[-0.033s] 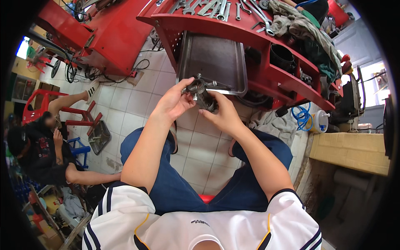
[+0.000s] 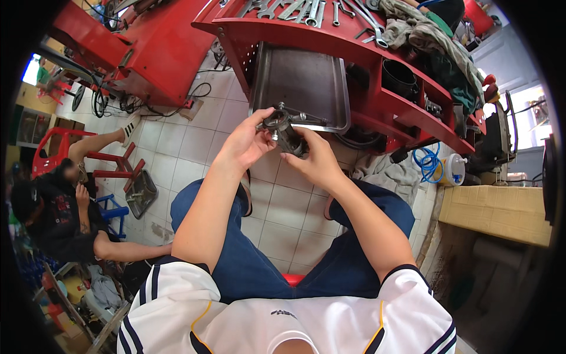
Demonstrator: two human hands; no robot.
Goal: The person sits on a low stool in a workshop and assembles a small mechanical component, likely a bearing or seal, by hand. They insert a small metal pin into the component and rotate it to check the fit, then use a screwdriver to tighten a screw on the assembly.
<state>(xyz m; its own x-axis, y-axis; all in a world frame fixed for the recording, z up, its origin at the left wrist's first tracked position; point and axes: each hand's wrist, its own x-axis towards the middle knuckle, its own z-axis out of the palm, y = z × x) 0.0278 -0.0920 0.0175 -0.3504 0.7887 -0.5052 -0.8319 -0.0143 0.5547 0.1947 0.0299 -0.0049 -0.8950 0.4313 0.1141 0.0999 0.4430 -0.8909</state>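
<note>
Between my hands is a dark, greasy metal part (image 2: 288, 137) with a round bore at its upper end and shiny bolt-like fittings on its sides. I cannot make out its exact kind. My left hand (image 2: 249, 143) grips its upper left end, thumb along the top and the other fingers curled beneath. On the lower right side, my right hand (image 2: 319, 161) is closed round the body, thumb at its lower end. Just beyond the part lies a grey metal tray (image 2: 300, 71), with a few small dark pieces near its front edge.
A red tool cart (image 2: 283, 29) stands ahead, with several wrenches (image 2: 315, 13) and grey rags (image 2: 413, 26) on top. A red lift bench (image 2: 159, 53) is at the far left. Another person (image 2: 56, 212) sits at left. A cardboard box (image 2: 495, 212) and blue hose (image 2: 428, 163) lie right.
</note>
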